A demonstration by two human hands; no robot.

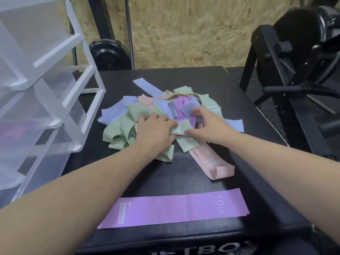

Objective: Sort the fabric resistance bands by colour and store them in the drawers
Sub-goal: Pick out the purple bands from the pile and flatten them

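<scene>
A tangled pile of fabric bands lies mid-way across the black padded box [202, 78]: green bands [117, 133], blue bands [147, 87], pink bands [211, 162] and a purple band [181, 103] near the top. Both hands are in the pile. My left hand [154, 127] lies flat on the green bands, fingers stretched toward the middle. My right hand [207, 124] has its fingers curled over the purple band in the pile, thumb on a green strip. Another purple band [174, 208], marked 10 LB, lies flat and apart at the box's near edge.
A translucent plastic drawer unit [55, 80] stands at the left with several drawers pulled out; one drawer [16, 133] shows purple fabric inside. Black gym equipment [294, 52] stands to the right of the box, and a chipboard wall is behind.
</scene>
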